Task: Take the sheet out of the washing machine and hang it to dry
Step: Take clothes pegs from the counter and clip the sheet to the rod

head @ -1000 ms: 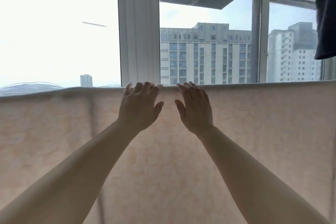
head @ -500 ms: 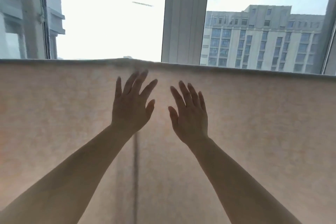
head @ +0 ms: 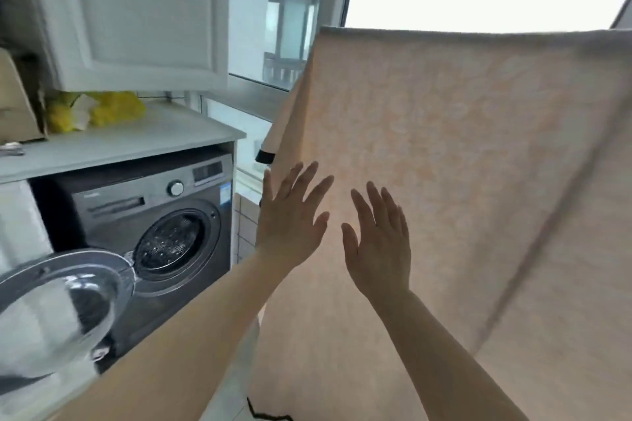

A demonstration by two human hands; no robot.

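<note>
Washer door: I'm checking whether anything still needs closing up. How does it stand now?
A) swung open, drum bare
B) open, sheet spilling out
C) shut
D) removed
A: the door is swung open and the drum shows only bare metal; the sheet hangs.

You are facing the hung sheet (head: 461, 154), which is walling off everything ahead and to your right from its top edge down. Your left hand (head: 290, 222) and right hand (head: 379, 249) are hovering spread just before it, a narrow gap lying open between them. To your left, the washing machine (head: 147, 215) is blocking low passage, its open door (head: 58, 311) jutting toward you; the counter (head: 119, 140) above is carrying yellow bags (head: 99, 109).
</note>
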